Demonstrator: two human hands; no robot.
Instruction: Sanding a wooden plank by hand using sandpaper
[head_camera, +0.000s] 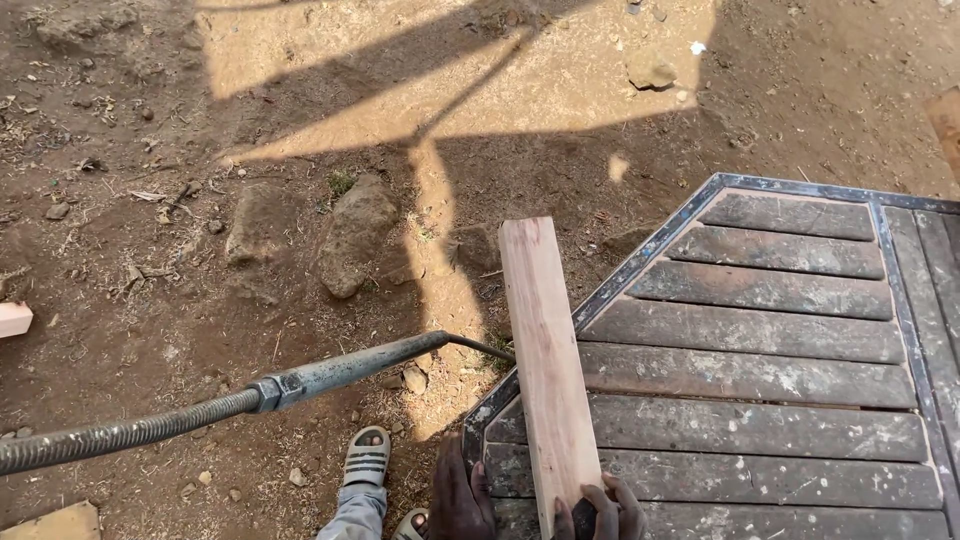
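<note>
You stood in an open-air woodworking yard. Bare dirt ground with stones and wood shavings lay under hard sunlight and shadows. Your tabletop was weathered, paint-spattered planks in a welded metal frame, a sawn pale board lay on it, and an offcut lay in the dirt.

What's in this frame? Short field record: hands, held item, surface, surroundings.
left hand: rests on the near edge of the table, beside the plank
right hand: fingers curled over the near end of the plank
plank: pale wood, lies on the table, far end juts past its edge
table: dark wooden slats in a metal frame, paint-specked
rod: grey metal, part threaded, crosses from the left towards the plank
ground: bare earth with stones
foot: in a sandal
</note>
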